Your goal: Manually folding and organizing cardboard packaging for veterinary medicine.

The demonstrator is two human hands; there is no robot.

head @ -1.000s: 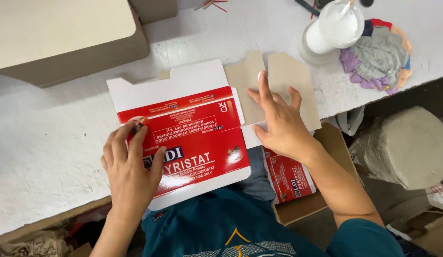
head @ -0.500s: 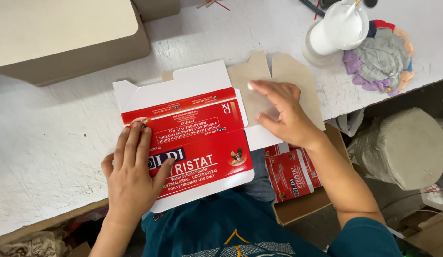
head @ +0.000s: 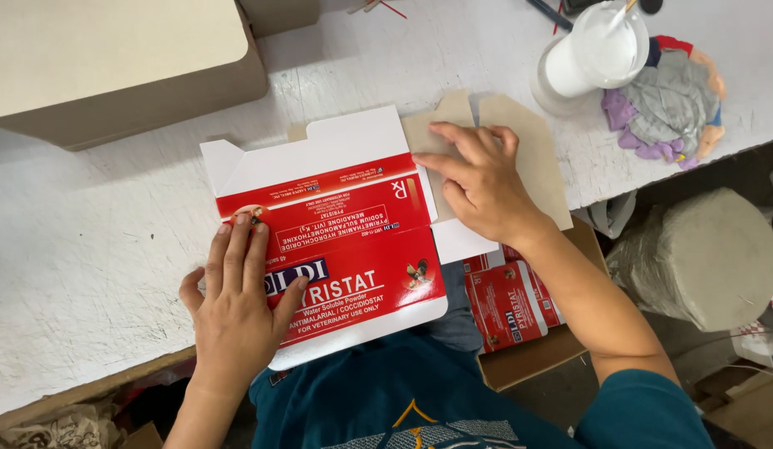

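Head view shows my left hand (head: 237, 312) lying flat, fingers together, pressing the red carton (head: 337, 237) onto the white table (head: 87, 249) at its near edge. My right hand (head: 482, 183) rests palm-down with fingers slightly spread on the carton's brown flap (head: 536, 158). Below sits a box (head: 536, 366) of folded cartons.

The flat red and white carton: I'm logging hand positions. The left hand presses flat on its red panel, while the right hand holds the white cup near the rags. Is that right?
Not quite. The head view shows the right hand pressing on the carton's plain brown flaps, not holding the white cup, which stands untouched beside the rags. The left hand does press flat on the red and white carton.
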